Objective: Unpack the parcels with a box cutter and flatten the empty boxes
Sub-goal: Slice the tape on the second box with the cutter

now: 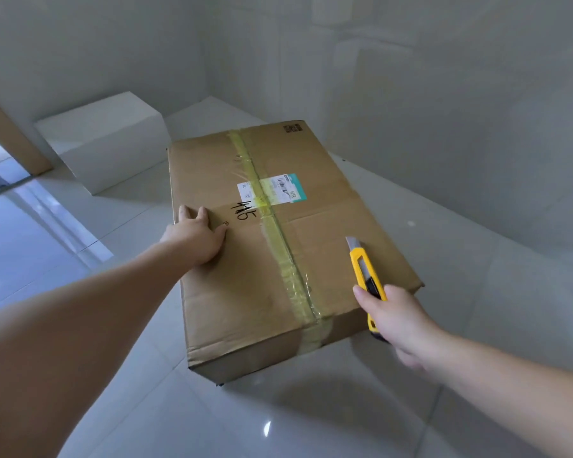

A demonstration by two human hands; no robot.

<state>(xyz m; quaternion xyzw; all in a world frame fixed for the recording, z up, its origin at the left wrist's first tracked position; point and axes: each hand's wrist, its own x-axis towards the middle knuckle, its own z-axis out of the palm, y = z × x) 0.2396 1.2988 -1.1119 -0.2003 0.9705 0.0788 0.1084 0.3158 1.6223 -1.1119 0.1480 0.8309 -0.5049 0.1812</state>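
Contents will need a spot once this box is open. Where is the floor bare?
Bare tile floor lies in front of the cardboard box, and between it and the white block. The far corner is tight.

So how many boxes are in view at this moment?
2. A taped brown box lies on the floor in the middle; a white box sits behind it on the left. Others may be out of view.

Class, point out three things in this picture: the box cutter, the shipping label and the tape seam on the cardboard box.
box cutter [364, 269]: head view, on its yellow body.
shipping label [280, 189]: head view, on its barcode area.
tape seam [278, 239]: head view, mid-length on the cardboard box.
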